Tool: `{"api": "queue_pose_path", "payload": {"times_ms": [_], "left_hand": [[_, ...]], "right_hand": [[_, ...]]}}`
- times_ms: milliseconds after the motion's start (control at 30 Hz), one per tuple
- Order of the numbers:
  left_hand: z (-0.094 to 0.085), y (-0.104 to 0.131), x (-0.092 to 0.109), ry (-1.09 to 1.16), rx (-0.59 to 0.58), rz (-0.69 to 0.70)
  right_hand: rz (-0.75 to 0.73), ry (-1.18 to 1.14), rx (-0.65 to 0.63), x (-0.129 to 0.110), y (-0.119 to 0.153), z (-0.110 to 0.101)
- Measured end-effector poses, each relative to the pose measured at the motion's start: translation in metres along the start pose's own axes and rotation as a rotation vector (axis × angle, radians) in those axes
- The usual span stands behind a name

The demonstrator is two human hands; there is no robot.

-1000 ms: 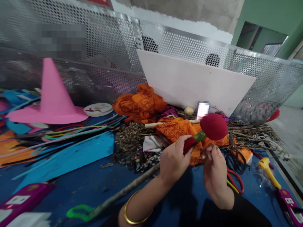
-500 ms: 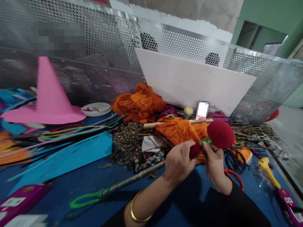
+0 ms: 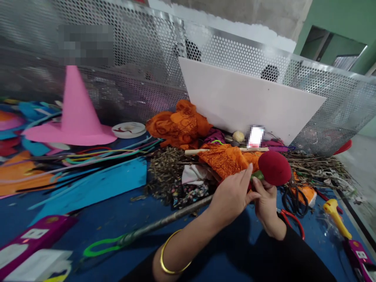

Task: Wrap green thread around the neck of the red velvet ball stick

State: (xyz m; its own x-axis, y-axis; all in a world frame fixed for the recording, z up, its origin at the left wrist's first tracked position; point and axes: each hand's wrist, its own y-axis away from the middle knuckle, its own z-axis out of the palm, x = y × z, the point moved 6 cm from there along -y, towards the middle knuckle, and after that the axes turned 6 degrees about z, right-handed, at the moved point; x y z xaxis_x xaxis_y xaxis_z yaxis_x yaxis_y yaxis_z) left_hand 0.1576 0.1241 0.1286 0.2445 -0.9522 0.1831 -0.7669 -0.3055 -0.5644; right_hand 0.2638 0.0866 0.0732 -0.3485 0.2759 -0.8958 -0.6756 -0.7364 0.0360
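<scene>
A round red cloth-covered head (image 3: 274, 168) has a green band (image 3: 257, 176) wound round its neck. My right hand (image 3: 266, 201) pinches the neck just below the head, thumb on the band. Over the red cloth beneath it lies my left hand (image 3: 233, 194), fingers stretched toward the band and thumb apart, reaching to the right thumb. A grey wrapped stick (image 3: 167, 221), ending in a bright green loop (image 3: 101, 247), runs under my left hand; whether it joins the red head is hidden.
Orange cloth (image 3: 223, 160), dry leaves (image 3: 164, 168) and twigs (image 3: 317, 164) lie behind my hands. Black-handled scissors (image 3: 296, 199), red-handled pliers (image 3: 293, 221) and a yellow glue gun (image 3: 336, 217) sit right. At left are a pink cone hat (image 3: 78, 105) and blue sheet (image 3: 117, 182).
My left hand has loosened from the red cloth, its fingers straightening up toward the green band. The right hand still pinches the neck. The view has swung slightly left.
</scene>
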Motion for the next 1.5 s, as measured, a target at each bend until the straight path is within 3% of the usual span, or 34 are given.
{"api": "queue_pose_path", "payload": {"times_ms": [100,300,633,833,1000,1167,1500], "left_hand": [[0.006,0.000,-0.011,0.095,-0.152,-0.148],[-0.008,0.001,-0.023,0.315,-0.393,-0.356],[0.000,0.006,-0.030,0.610,-0.382,-0.385],[-0.007,0.009,-0.025,0.956,-0.509,-0.393],[-0.009,0.004,-0.030,0.735,-0.410,-0.369],[-0.007,0.006,-0.029,0.670,-0.504,-0.286],[-0.005,0.005,-0.018,0.201,-0.437,-0.378]], "right_hand": [[-0.023,-0.022,0.012,0.002,-0.001,-0.003],[-0.028,-0.014,0.006,0.011,-0.002,-0.007],[-0.032,0.001,0.020,0.016,-0.003,-0.009],[-0.084,0.088,-0.010,0.014,-0.001,-0.011],[-0.052,0.067,-0.019,0.020,-0.002,-0.013],[-0.049,0.052,-0.021,0.023,-0.002,-0.012],[-0.059,0.054,-0.009,0.012,-0.011,-0.011]]}}
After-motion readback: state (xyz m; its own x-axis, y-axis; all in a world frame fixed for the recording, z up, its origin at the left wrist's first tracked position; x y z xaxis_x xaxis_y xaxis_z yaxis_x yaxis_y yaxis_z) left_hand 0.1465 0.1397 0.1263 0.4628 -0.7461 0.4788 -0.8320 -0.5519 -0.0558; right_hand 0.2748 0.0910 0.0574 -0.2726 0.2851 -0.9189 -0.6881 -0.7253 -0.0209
